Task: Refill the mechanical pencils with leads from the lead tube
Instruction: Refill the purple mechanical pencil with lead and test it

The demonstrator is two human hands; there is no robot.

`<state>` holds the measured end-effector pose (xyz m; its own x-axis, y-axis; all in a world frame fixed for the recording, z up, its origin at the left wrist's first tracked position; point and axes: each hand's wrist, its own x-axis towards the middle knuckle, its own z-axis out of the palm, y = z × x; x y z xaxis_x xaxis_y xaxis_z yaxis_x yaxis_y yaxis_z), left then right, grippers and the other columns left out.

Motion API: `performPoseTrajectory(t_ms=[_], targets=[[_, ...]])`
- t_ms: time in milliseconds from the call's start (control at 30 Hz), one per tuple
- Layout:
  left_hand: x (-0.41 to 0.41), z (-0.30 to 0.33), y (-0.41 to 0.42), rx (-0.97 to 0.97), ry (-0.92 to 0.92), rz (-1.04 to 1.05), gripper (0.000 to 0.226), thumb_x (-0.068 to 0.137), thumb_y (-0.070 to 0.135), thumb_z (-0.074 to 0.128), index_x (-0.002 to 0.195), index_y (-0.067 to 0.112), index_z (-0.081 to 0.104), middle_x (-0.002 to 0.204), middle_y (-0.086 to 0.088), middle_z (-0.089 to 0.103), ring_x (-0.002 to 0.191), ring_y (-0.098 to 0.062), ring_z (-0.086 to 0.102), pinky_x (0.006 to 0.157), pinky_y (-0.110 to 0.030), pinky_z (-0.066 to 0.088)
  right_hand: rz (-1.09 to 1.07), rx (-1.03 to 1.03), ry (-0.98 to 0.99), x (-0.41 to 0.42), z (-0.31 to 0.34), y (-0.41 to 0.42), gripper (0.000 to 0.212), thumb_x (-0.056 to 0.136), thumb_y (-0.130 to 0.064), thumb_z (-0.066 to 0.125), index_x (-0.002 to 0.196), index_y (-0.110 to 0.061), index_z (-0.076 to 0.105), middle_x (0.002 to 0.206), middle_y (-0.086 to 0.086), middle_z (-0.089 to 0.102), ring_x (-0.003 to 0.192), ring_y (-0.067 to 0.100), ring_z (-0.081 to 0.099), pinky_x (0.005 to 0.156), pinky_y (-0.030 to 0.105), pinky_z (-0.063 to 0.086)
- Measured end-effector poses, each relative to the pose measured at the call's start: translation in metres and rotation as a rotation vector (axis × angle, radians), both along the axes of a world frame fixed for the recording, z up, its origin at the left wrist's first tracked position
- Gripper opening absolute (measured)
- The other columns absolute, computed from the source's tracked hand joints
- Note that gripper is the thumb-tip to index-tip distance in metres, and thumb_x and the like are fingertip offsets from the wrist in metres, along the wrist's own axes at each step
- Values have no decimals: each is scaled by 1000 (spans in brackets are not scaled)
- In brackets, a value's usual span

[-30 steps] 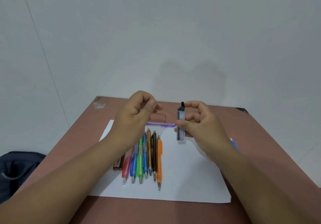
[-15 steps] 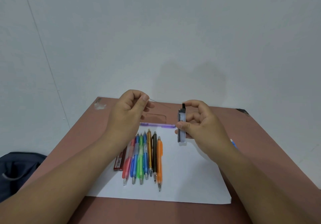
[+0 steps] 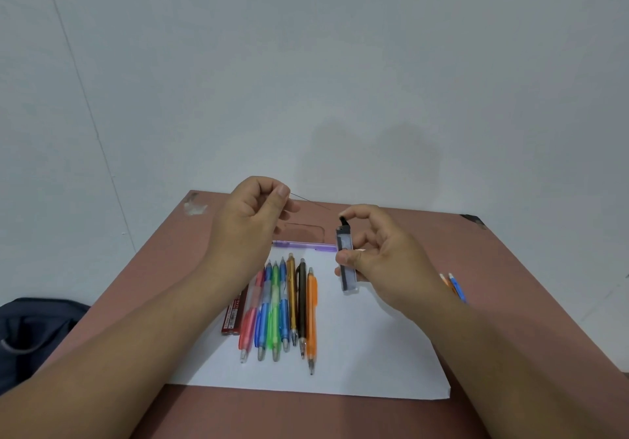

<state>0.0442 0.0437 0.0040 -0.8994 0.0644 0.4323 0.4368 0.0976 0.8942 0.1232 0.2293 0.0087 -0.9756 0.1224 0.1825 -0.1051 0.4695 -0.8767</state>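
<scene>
Lead (image 3: 308, 200) is pinched in my left hand (image 3: 253, 220) above the tabletop (image 3: 476, 268); my right hand (image 3: 381, 261) is gripping the lead tube (image 3: 346, 261). Next I'm judging: thread it into the purple pencil (image 3: 303, 245).

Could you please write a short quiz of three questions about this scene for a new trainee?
1. True or false: the left hand pinches a thin lead above the table.
2. Which hand holds the lead tube? A) left hand B) right hand C) neither
3. Fill in the blank: the purple pencil lies crosswise at the far edge of the white ____.

Key
1. True.
2. B: the right hand grips it nearly upright, one fingertip at its black cap.
3. Paper; the row of pencils lies on it too.
</scene>
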Motion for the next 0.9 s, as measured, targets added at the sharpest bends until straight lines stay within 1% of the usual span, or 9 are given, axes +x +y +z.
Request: performPoseTrajectory(t_ms=[100, 300, 400, 500, 600, 667, 767, 833, 900], targets=[[0, 0, 0, 1, 4, 2, 11, 102, 27, 55, 97, 25, 64, 85, 10, 74, 79, -7, 68, 65, -22, 57, -9, 1, 12, -1, -3, -1, 49, 89, -14, 75, 105, -56, 56, 84, -3, 70, 82, 15, 75, 77, 49, 62], [0, 0, -2, 5, -2, -8, 10, 102, 27, 54, 99, 25, 64, 86, 10, 74, 79, -8, 68, 67, -26, 58, -61, -74, 27, -5, -8, 2, 46, 87, -17, 78, 107, -52, 57, 84, 2, 71, 82, 19, 75, 79, 48, 62], [-1, 0, -3, 2, 1, -5, 10, 102, 27, 54, 98, 26, 64, 86, 10, 74, 80, -8, 68, 68, -28, 58, -71, -143, 15, -6, -8, 3, 43, 87, -13, 78, 112, -43, 59, 82, 5, 71, 80, 21, 76, 78, 48, 63], [-1, 0, -3, 1, -2, -1, 11, 102, 27, 54, 97, 26, 64, 86, 10, 74, 78, -8, 68, 68, -29, 58, -66, -159, 12, -4, -6, 2, 38, 88, -8, 75, 112, -34, 63, 76, 1, 70, 76, 20, 76, 76, 46, 64], [0, 0, -3, -3, -2, 9, 10, 102, 28, 55, 97, 26, 64, 86, 10, 74, 79, -7, 68, 70, -31, 59, -21, -79, -16, -2, -3, 4, 36, 89, -9, 75, 112, -36, 65, 83, 5, 71, 76, 18, 76, 74, 40, 64], [0, 1, -3, -19, 1, 14, 11, 102, 29, 55, 97, 27, 64, 86, 11, 74, 81, -7, 68, 71, -32, 59, 46, -23, -73, -1, -3, 7, 38, 89, -10, 75, 112, -38, 68, 82, -3, 69, 75, 17, 75, 72, 35, 63], [0, 0, -2, -42, -1, 15, 11, 101, 29, 55, 96, 28, 64, 86, 12, 73, 82, -6, 68, 75, -35, 60, 95, 212, -159, -2, -6, 13, 38, 88, -20, 77, 113, -46, 65, 79, -9, 67, 73, 8, 68, 72, 32, 59], [0, 0, -2, -68, 2, 10, 11, 101, 30, 56, 96, 28, 65, 86, 13, 73, 82, -4, 67, 77, -35, 59, 121, 300, -216, -2, -5, 16, 33, 89, -25, 76, 113, -43, 62, 82, -12, 71, 72, 2, 65, 73, 29, 54], [1, -1, -2, -109, 17, 1, 11, 101, 31, 56, 95, 28, 65, 86, 14, 72, 83, -1, 66, 78, -32, 56, 137, 368, -241, -1, -4, 19, 29, 91, -28, 73, 114, -43, 66, 83, -18, 71, 76, 0, 64, 74, 26, 53]])
